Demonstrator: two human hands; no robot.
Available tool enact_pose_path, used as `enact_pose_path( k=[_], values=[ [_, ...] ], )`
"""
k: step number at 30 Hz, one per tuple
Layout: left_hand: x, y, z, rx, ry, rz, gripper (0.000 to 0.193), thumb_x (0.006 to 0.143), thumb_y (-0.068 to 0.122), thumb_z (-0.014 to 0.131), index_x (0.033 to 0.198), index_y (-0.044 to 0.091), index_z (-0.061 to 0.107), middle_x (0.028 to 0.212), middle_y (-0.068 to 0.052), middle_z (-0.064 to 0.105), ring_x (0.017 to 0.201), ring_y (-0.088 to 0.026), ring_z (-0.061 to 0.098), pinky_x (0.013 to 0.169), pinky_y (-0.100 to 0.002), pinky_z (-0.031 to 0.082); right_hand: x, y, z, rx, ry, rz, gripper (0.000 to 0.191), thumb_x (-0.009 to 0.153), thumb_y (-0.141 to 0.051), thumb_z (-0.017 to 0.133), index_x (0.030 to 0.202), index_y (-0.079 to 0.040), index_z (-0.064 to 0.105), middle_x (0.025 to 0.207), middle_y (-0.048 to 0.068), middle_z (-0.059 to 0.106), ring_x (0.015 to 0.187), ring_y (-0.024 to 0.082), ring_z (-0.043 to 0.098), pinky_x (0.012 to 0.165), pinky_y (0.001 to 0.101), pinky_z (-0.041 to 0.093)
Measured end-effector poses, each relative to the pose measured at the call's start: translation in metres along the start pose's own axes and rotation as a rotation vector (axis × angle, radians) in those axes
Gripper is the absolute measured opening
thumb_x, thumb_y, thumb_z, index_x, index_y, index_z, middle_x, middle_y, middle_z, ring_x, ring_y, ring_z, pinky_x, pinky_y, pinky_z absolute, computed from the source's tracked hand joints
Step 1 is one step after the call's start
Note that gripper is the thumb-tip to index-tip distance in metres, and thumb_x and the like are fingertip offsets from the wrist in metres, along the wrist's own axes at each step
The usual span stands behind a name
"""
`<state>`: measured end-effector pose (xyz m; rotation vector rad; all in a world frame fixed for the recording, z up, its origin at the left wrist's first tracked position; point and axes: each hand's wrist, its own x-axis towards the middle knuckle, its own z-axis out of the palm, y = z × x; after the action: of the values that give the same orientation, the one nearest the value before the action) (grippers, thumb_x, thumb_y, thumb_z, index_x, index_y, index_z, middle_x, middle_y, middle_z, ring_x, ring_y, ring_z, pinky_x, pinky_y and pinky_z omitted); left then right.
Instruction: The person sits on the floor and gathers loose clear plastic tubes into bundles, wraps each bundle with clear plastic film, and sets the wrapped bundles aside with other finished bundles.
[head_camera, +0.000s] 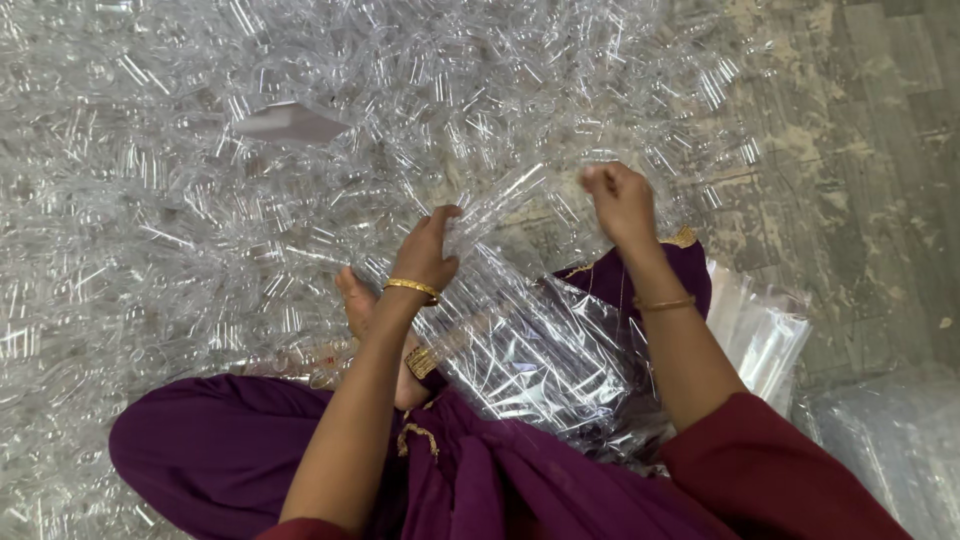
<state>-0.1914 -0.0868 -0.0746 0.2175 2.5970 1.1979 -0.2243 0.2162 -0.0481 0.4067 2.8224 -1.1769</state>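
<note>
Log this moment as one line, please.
left hand: grips clear bag | right hand: raised, closed, contents unclear | bag: on lap | floor: heap of clear pieces

A work place, like a small workshop: a big heap of clear plastic pieces (300, 150) covers the worn grey floor (870, 150), with stacked plastic bags (770, 330) nearby.

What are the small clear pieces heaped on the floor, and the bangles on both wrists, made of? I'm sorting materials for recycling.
The heaped clear pieces look like thin glossy transparent plastic: see-through, with sharp white glints. Glass can't be ruled out. The bangles look like polished gold-coloured metal, yellow and shiny; whether they are real gold cannot be told.
</note>
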Motion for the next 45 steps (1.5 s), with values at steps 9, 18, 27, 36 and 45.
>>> enact_pose_path(
  k=[9, 18, 27, 36, 45],
  values=[
    [-0.007, -0.024, -0.005, 0.145, 0.054, 0.020, 0.069, 0.068, -0.011, 0.064, 0.130, 0.018, 0.056, 0.122, -0.020, 0.063, 0.113, -0.044, 0.060, 0.096, -0.051, 0.050, -0.009, 0.037, 0.001, -0.423, 0.096, 0.010, 0.023, 0.087, -0.019, 0.080, 0.108, -0.010, 0.079, 0.094, 0.012, 0.077, 0.090, 0.029, 0.073, 0.087, 0.0432, 0.057],
    [0.005, -0.009, 0.002, 0.134, -0.012, 0.077, 0.071, 0.069, -0.013, 0.063, 0.133, 0.018, 0.060, 0.122, -0.020, 0.064, 0.113, -0.043, 0.062, 0.097, -0.048, 0.051, -0.020, -0.004, -0.013, 0.657, -0.267, -0.027, 0.025, 0.096, -0.021, 0.069, 0.115, -0.005, 0.073, 0.103, 0.005, 0.080, 0.100, 0.012, 0.075, 0.093, 0.0273, 0.060],
    [-0.012, -0.027, -0.024, 0.083, 0.050, -0.002, 0.069, 0.068, -0.007, 0.072, 0.131, 0.018, 0.060, 0.125, -0.017, 0.064, 0.119, -0.038, 0.061, 0.101, -0.046, 0.050, -0.004, -0.004, 0.025, -0.475, -0.146, 0.203, 0.044, 0.091, -0.035, 0.079, 0.119, -0.002, 0.068, 0.115, 0.018, 0.071, 0.105, 0.031, 0.070, 0.092, 0.0417, 0.055],
    [-0.009, -0.032, -0.027, 0.062, -0.011, 0.050, 0.069, 0.069, -0.008, 0.068, 0.134, 0.016, 0.062, 0.126, -0.019, 0.065, 0.119, -0.038, 0.062, 0.101, -0.044, 0.051, -0.028, -0.025, 0.003, -0.197, 0.006, -0.647, 0.056, 0.085, 0.002, 0.072, 0.139, -0.002, 0.060, 0.150, 0.021, 0.048, 0.141, 0.039, 0.047, 0.115, 0.0475, 0.046],
    [-0.007, 0.000, -0.021, -0.505, -0.049, 0.151, 0.070, 0.073, 0.001, 0.075, 0.140, 0.008, 0.055, 0.134, -0.012, 0.064, 0.128, -0.025, 0.060, 0.108, -0.037, 0.048, -0.064, -0.052, 0.050, 0.894, -0.274, 0.125, 0.055, 0.103, -0.005, 0.053, 0.157, -0.008, 0.044, 0.135, 0.016, 0.062, 0.111, 0.029, 0.060, 0.096, 0.0376, 0.056]
  ],
)
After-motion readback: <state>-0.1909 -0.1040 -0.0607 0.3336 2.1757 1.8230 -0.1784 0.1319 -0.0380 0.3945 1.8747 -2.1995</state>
